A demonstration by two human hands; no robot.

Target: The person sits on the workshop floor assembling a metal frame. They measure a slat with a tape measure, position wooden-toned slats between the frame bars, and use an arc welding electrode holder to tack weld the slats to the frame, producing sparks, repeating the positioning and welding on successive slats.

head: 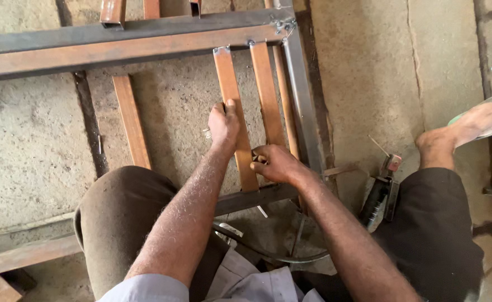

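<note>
Gripping rusty steel bar (236, 117), both hands (224, 124)

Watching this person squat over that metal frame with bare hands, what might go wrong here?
The left hand grips a rusty flat bar whose cut end looks sharp; bare skin might get cut. The right hand sits close beside the bar and could be pinched. The electrode holder lies near a bare foot; stepping on it could hurt.
</note>
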